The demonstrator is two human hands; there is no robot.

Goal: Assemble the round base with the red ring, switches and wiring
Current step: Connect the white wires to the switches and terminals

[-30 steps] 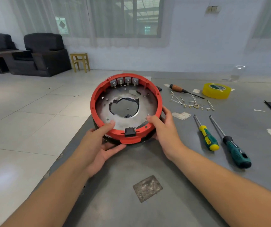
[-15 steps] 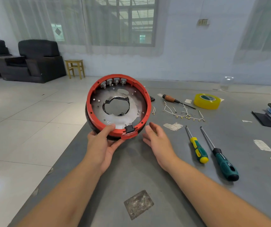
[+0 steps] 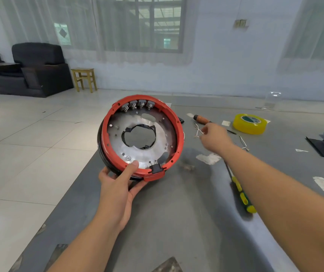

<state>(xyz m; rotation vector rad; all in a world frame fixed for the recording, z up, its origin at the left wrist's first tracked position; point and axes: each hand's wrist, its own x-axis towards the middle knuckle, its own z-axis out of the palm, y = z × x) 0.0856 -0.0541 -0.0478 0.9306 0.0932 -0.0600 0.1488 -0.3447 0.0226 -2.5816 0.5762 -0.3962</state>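
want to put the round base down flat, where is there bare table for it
Bare grey table lies in front of the left hand, between both forearms. It is crowded farther back on the right: white wires at the right hand, the yellow tape roll, the wooden-handled tool and the yellow-green screwdriver.

The round base (image 3: 140, 137) is tilted up at the table's (image 3: 177, 222) near-left corner, held from below by the left hand (image 3: 118, 185). A row of switches (image 3: 137, 105) sits inside its far rim. To its right, the right hand (image 3: 215, 137) reaches over the wires (image 3: 198, 132). Farther right lies a tape roll (image 3: 249, 123), with a screwdriver (image 3: 239, 191) nearer, beside the right forearm.
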